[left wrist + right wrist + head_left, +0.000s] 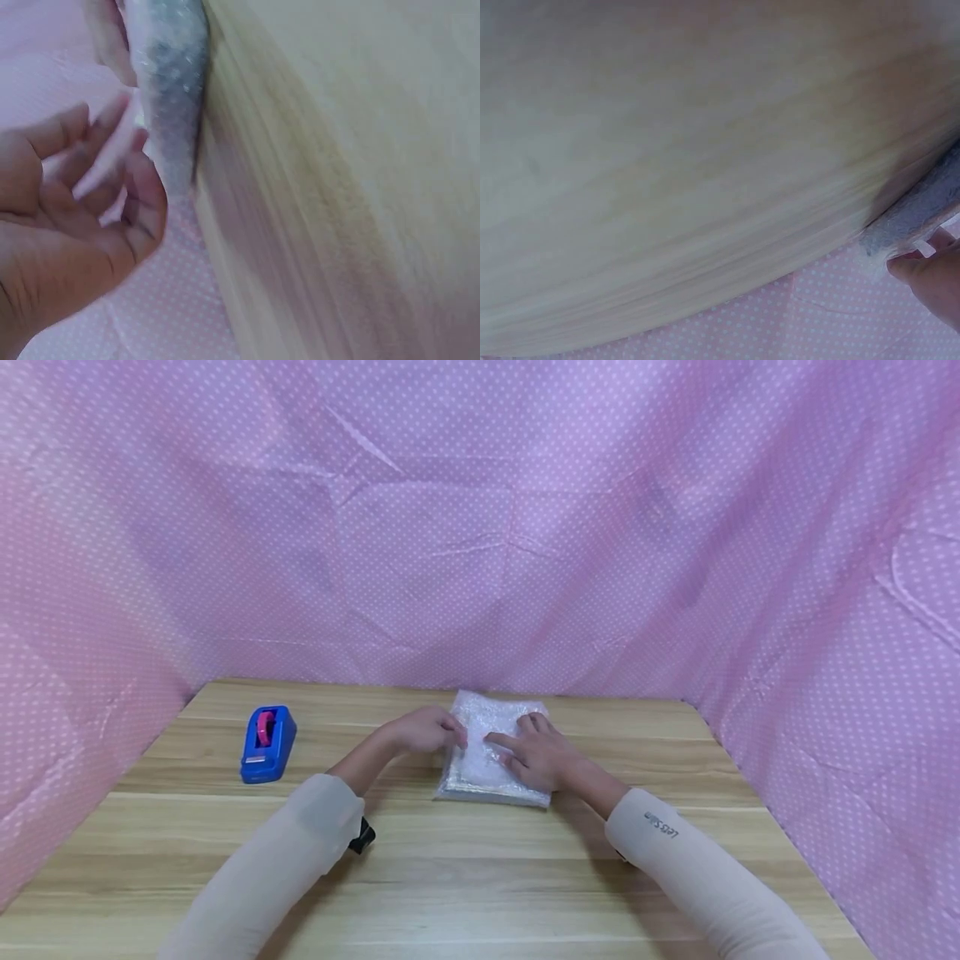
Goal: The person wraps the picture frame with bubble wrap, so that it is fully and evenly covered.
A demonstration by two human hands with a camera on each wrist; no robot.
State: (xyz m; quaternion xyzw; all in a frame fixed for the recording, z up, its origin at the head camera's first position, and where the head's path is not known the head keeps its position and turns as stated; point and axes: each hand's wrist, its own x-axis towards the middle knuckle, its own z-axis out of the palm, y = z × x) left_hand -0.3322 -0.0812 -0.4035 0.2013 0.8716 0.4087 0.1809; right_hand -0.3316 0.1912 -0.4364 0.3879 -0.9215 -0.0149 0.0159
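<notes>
A flat package in clear bubble wrap lies near the back edge of the wooden table, also in the left wrist view as a cloudy bubble-wrap side. My left hand is at its left edge, fingertips right by the wrap. In the left wrist view the left hand has loosely bent fingers spaced apart, with nothing visible between them. My right hand rests on top of the package with fingers spread. Only part of the right hand shows in the right wrist view, beside the wrap.
A blue tape dispenser with a pink roll stands on the table at the left. Pink dotted cloth hangs behind and on both sides of the wooden table. A small black object shows at the left sleeve.
</notes>
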